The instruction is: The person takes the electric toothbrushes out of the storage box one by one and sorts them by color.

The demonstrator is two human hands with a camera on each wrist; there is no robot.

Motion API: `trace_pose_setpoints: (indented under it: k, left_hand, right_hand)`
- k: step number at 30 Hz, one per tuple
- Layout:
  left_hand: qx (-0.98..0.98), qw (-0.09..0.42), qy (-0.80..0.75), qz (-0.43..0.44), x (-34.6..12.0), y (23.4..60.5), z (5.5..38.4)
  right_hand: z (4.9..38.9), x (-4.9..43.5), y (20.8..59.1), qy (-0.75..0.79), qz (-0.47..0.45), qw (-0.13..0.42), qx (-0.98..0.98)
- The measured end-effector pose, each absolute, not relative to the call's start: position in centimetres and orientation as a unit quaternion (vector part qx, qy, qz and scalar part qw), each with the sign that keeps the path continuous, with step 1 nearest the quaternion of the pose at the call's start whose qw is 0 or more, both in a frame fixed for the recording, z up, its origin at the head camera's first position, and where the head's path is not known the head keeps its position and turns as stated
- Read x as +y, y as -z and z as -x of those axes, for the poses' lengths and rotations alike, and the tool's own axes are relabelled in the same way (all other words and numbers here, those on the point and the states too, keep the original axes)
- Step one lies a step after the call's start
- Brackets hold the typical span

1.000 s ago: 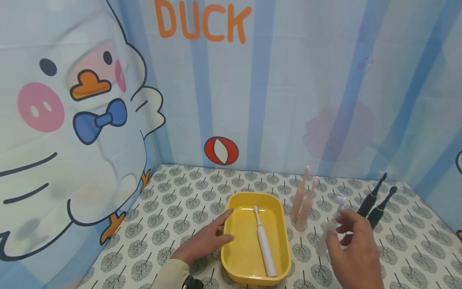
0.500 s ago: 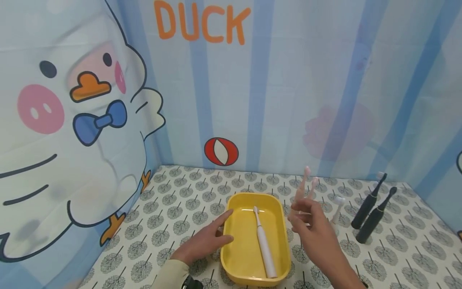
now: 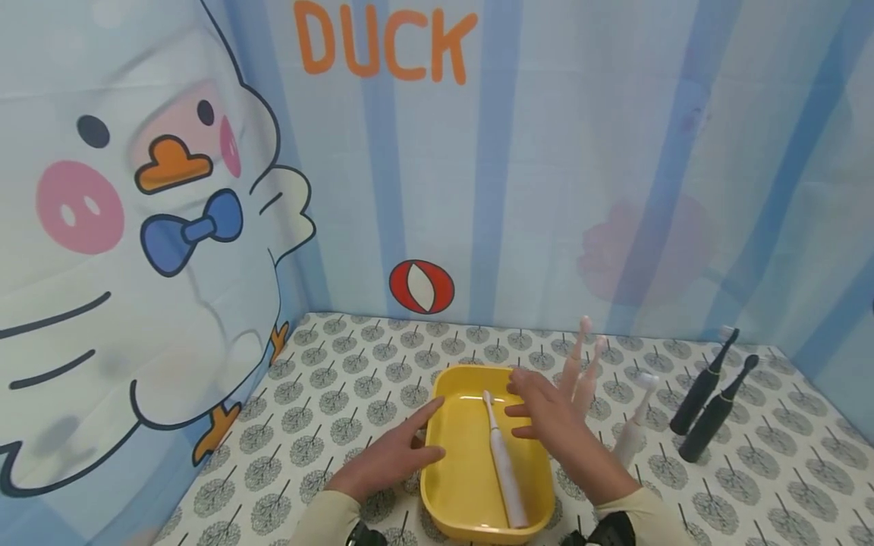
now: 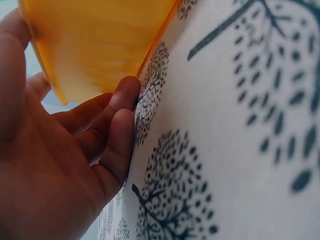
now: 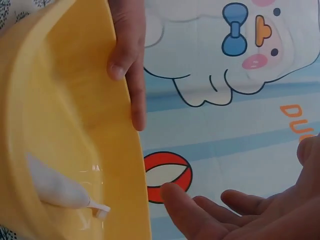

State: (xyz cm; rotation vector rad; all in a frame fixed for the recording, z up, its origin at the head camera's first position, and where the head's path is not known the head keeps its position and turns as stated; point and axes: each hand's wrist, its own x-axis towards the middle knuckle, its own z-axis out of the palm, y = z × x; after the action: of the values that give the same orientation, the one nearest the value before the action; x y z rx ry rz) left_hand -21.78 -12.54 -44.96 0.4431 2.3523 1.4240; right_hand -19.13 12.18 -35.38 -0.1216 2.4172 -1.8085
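My left hand (image 3: 389, 459) holds the left rim of a yellow tray (image 3: 437, 497), thumb over the inside and fingers along the outer wall. The left wrist view shows those fingers bent close beside the tray wall, low by the cloth. A white electric toothbrush (image 3: 504, 470) lies lengthwise in the tray, its head toward the far end. Over the tray's far right rim is my right hand (image 3: 553, 417), fingers spread and holding nothing. Just behind it, two pink electric toothbrushes (image 3: 572, 364) are partly hidden by the hand.
Another white toothbrush (image 3: 635, 428) is right of my right forearm, which covers its lower end. Farther right are two black electric toothbrushes (image 3: 706, 417). A tree-patterned cloth (image 3: 341, 387) covers the table, and a duck-print curtain (image 3: 546, 152) hangs behind it.
My right hand has moved left, from beside the white toothbrush, past the pink ones, to the tray's right rim, its fingers spreading. My left hand stays at the tray.
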Motion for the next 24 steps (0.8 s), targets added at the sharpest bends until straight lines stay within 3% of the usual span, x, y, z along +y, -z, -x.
trace_pose_setpoints:
  k: [24]
  left_hand:
    - [0.827, 0.181, -0.507, -0.162, -12.5, 44.9, 21.9]
  right_hand:
    - [24.2, 11.3, 38.2, 0.557, 0.003, 0.178, 0.811]
